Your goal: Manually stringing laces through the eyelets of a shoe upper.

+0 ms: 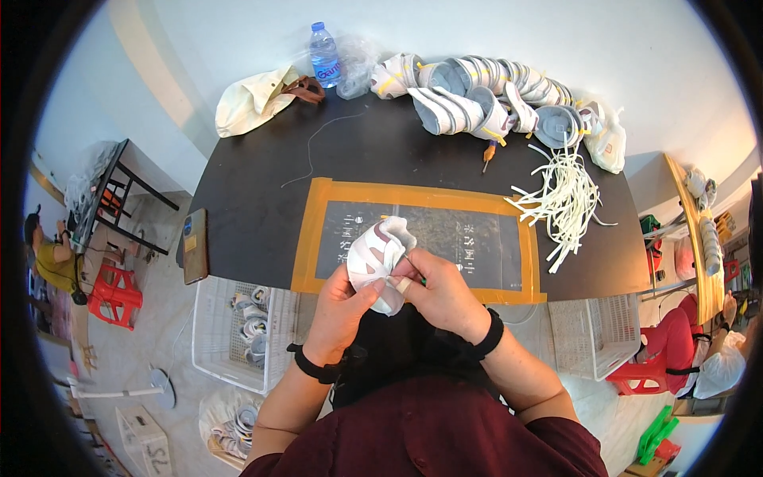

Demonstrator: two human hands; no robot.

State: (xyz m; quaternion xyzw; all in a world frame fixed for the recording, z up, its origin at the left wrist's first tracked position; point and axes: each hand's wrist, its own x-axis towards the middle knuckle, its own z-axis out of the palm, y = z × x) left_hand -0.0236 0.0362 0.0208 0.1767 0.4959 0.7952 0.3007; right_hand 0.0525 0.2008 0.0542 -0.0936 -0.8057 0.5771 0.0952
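My left hand [343, 306] and my right hand [439, 292] together hold a white shoe upper with dark pink stripes [379, 254] above the near edge of the black table [262, 199]. The right hand's fingers pinch at the piece's lower side, where a thin needle-like tool shows between the fingers. One fingertip wears a pale wrap. Both wrists carry black bands. Below the piece lies a dark mat framed with orange tape [469, 238].
A long row of stacked shoe uppers [485, 95] lines the table's far edge, with white strips [566, 203], a water bottle [323, 54], a cream bag [254, 99], a small awl [486, 157] and a phone [195, 245]. White baskets [230, 334] [596, 334] stand below. Other people sit at both sides.
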